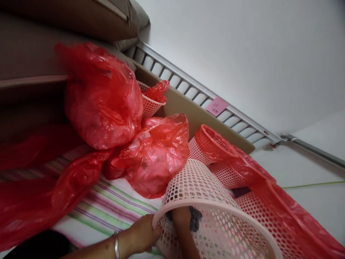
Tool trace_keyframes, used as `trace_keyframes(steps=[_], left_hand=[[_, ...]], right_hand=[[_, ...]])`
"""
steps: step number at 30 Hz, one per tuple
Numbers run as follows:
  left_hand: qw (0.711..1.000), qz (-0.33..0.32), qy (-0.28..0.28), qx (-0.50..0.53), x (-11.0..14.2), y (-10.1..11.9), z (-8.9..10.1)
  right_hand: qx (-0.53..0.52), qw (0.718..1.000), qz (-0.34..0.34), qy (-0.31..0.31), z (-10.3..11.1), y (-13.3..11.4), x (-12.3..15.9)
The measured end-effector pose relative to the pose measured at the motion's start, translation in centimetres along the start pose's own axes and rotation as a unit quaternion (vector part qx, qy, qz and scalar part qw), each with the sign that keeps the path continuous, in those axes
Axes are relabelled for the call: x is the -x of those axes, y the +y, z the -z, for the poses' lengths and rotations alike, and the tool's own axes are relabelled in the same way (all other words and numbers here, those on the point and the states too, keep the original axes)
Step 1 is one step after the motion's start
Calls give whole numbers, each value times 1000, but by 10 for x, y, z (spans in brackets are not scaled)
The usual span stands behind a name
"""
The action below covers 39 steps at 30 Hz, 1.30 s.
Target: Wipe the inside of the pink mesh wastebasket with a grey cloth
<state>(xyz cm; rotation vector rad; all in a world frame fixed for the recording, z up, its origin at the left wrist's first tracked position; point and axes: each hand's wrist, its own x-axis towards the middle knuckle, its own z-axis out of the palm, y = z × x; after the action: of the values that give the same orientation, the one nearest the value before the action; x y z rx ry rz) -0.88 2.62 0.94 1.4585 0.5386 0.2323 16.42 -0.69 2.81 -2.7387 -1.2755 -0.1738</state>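
A pale pink perforated plastic basket (198, 180) lies tilted, its wide mouth towards me. My left hand (144, 232), with a silver bangle at the wrist, is closed on the left side of its rim. Reaching inside through the mouth, my right hand (182, 217) is closed on a dark grey, fuzzy-looking cloth (195, 218). The basket wall partly hides its fingers. Just behind the basket, a filled red plastic bag (161, 158) rests against its narrow end.
Another bulging red bag (104, 100) leans by brown cushions (67, 21). More pink baskets (199, 151) with red plastic stand at the right. Beneath lies a striped sheet (107, 205). A metal rail (183, 82) bearing a pink note (217, 105) runs along the white wall.
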Motion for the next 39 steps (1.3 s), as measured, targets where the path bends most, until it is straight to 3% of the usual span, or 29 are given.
trace_keyframes(steps=[10,18,21,24,27,35,39], left_hand=[[1000,-11,2,3,-6,-11,-5],[1000,-12,11,-18,0,0,-3],[997,-46,24,-57,4,6,3],[989,-79,66,-103,7,16,12],[985,-91,92,-113,7,24,20],[988,-111,93,-48,-2,17,17],[994,-77,77,-11,-3,15,16]], right_hand=[[14,996,14,-85,-6,12,68],[46,990,114,64,-46,43,87],[53,985,150,68,-51,50,89],[43,986,160,15,-48,52,87],[44,992,120,-23,-44,49,86],[38,995,59,-71,-23,22,86],[15,996,58,-72,-15,13,79]])
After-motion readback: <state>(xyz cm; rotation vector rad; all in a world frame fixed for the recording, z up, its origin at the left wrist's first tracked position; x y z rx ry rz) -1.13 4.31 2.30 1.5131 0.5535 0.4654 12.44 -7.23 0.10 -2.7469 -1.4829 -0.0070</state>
